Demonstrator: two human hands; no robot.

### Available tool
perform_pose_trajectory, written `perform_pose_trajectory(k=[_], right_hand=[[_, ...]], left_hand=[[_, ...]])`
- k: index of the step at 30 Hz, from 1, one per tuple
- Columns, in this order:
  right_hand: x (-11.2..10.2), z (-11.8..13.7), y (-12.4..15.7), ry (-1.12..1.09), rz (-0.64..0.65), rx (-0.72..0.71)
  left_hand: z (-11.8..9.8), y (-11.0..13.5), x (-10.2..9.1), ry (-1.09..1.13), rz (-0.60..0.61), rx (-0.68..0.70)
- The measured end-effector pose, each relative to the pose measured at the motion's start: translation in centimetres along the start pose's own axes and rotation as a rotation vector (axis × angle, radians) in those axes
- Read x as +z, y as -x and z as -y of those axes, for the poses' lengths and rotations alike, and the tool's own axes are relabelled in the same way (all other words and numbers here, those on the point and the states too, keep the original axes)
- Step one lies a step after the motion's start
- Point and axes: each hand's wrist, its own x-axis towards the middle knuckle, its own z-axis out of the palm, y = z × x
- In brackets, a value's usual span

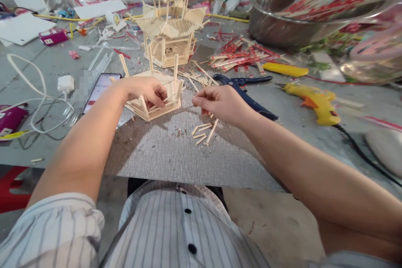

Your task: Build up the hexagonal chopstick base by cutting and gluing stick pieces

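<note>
A six-sided base of thin wooden sticks (161, 113), with upright posts and low railings, sits on the table before me. My left hand (152, 92) reaches over it from the left, its fingers curled and closed at the front railing; what they grip is hidden. Just right of the base, my right hand (220, 102) hovers with thumb and fingers pinched together. Anything between those fingertips is too small to make out. Below it lie several short cut stick pieces (201, 136) and a longer stick (212, 130). Behind the right hand rest dark blue cutting pliers (251, 100).
A tiered stick pagoda (171, 21) stands behind the base. To the right are a yellow glue gun (317, 100), a yellow cutter knife (285, 69), a chopstick pile (238, 56) and a steel basin (276, 31). A phone (100, 88) and white cable (29, 86) lie left.
</note>
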Motion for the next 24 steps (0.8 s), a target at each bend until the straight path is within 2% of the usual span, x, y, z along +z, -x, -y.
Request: perform_pose_trajectory(k=[9, 13, 20, 24], right_hand=[[1.8, -1.3, 0.9, -0.153, 0.072, 0.054], [2.0, -2.2, 1.3, -0.203, 0.109, 0.061], [1.7, -2.6, 1.5, -0.187, 0.119, 0.039], [1.8, -2.5, 1.6, -0.141, 0.106, -0.017]], left_hand=[[0.0, 0.1, 0.2, 0.030, 0.031, 0.033], [-0.1, 0.2, 0.2, 0.024, 0.053, 0.012], [0.3, -0.2, 0.0, 0.042, 0.096, -0.004], [0.4, 0.1, -0.1, 0.085, 0.066, -0.006]])
